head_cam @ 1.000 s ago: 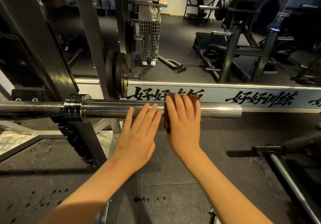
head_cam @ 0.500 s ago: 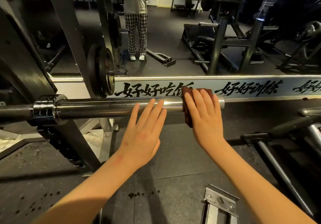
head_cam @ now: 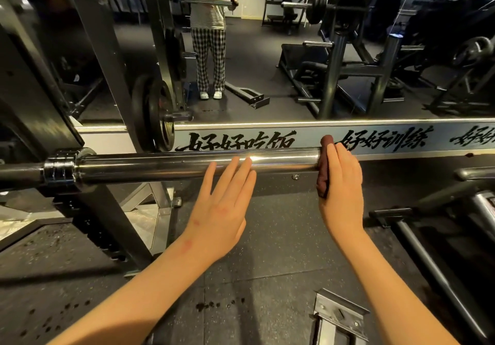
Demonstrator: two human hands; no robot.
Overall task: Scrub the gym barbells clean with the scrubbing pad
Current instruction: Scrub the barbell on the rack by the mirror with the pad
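Brown pad (head_cam: 323,173) against barbell (head_cam: 187,166) end

The barbell sleeve (head_cam: 160,166) is bright silver chrome. The scrubbing pad (head_cam: 323,181) is dark reddish-brown. The banner (head_cam: 308,133) is pale, with black brush-stroke characters. The floor (head_cam: 267,264) is charcoal grey, finely speckled. The weight plate (head_cam: 150,114) is black. Reflected in the mirror are checked trousers (head_cam: 209,58) in black and white, a striped top (head_cam: 210,10) and 2 white shoes (head_cam: 211,95).
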